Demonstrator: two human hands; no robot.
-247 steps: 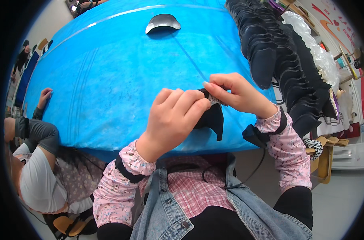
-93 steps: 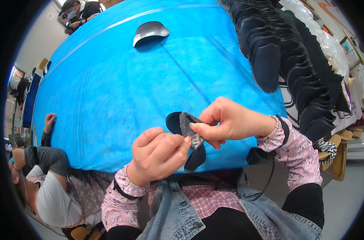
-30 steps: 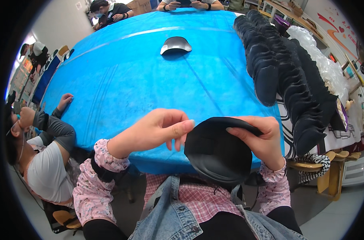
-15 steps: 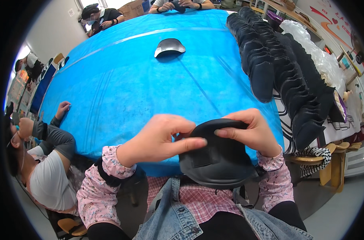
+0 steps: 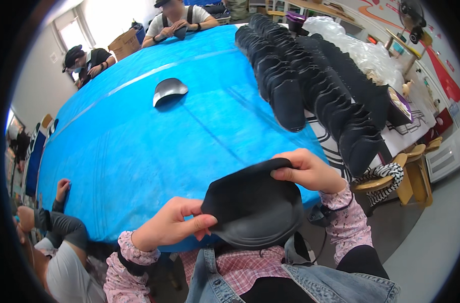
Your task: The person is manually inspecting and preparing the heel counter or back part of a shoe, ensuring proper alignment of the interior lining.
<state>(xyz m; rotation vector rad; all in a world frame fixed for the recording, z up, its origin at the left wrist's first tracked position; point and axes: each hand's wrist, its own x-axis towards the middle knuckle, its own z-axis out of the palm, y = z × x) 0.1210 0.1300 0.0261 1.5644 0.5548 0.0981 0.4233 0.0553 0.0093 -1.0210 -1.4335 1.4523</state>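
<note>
Above the near edge of the blue table [image 5: 139,151], the left hand [image 5: 172,224] and right hand [image 5: 305,171] are pinching opposite edges of a black fabric piece [image 5: 252,209], stretching it between them.

A large table covered with a blue cloth [image 5: 139,141] fills the middle of the frame. On it, in the upper centre, lies one grey curved piece [image 5: 169,90]. Along the upper right runs a long row of black shaped pieces [image 5: 311,86], overlapping each other. Beside them, further right, is crumpled clear plastic [image 5: 361,50]. Two seated people [image 5: 177,20] are at the top edge. Another person [image 5: 53,237] sits at the lower left. A wooden chair [image 5: 417,171] stands at the right.
</note>
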